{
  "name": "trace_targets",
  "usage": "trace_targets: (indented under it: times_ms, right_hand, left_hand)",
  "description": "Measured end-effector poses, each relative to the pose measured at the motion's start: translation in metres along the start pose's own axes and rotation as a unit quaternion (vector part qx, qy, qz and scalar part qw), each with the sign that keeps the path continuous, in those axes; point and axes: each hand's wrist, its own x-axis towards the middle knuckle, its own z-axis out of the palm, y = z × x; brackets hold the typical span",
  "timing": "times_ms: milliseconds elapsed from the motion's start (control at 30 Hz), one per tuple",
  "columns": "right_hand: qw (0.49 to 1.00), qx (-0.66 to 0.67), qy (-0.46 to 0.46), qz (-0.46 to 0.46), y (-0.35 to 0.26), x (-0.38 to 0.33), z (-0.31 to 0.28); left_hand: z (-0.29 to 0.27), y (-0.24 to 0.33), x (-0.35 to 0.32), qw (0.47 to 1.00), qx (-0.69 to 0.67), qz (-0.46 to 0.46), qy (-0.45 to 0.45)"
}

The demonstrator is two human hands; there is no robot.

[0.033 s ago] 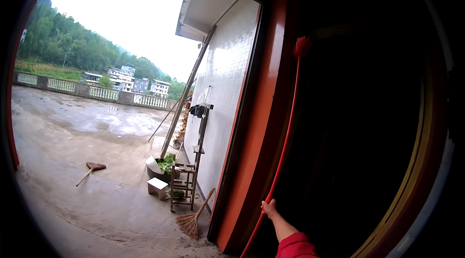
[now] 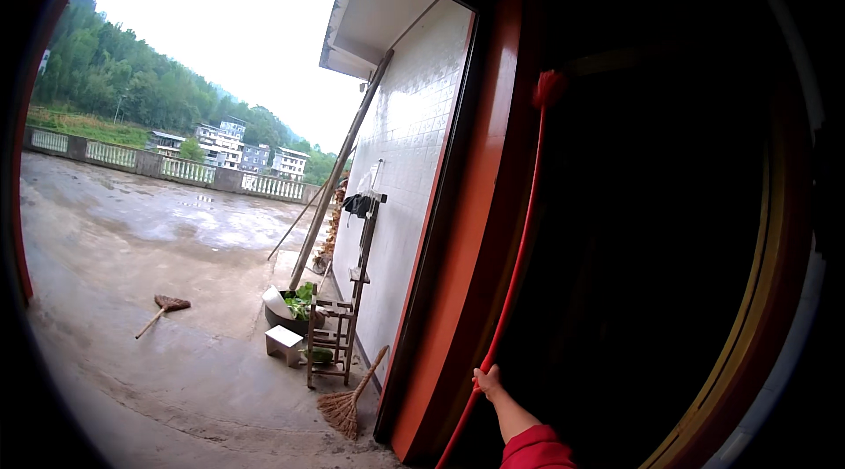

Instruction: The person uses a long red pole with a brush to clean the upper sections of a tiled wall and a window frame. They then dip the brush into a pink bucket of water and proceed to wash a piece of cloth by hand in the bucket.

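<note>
My right hand (image 2: 487, 379), at the end of a red sleeve, has its fingers wrapped round the thin red pole of a long-handled duster (image 2: 519, 262). The pole runs steeply upward, bowed by the lens, beside the red-orange door frame (image 2: 471, 271). At its top a bushy red head (image 2: 549, 89) stands out against the dark area. Below my hand the pole continues to the lower edge of the view. My left hand does not show.
Outside, a straw broom (image 2: 343, 412) leans by the doorway. Near it stand a wooden chair (image 2: 330, 334), a small stool (image 2: 283, 341) and a basin with leafy greens (image 2: 299, 304). Another broom (image 2: 169, 304) lies on the wet concrete. A wooden pole (image 2: 345, 165) leans against the tiled wall (image 2: 414, 143).
The outdoor scene sits very slightly lower and further left in the view. My right hand keeps its grip on the pole.
</note>
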Motion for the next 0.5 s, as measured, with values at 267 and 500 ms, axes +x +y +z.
trace_targets:
  times_ms: [267, 500]
  right_hand:
    - [0.994, -0.087, -0.052, 0.048, 0.004, 0.014, -0.026]
    - [0.995, -0.043, -0.069, 0.055, -0.010, -0.015, 0.005]
  left_hand:
    - [0.024, 0.003, 0.022, 0.999, -0.033, 0.006, -0.007]
    - [0.036, -0.029, -0.018, 0.992, -0.086, -0.065, 0.063]
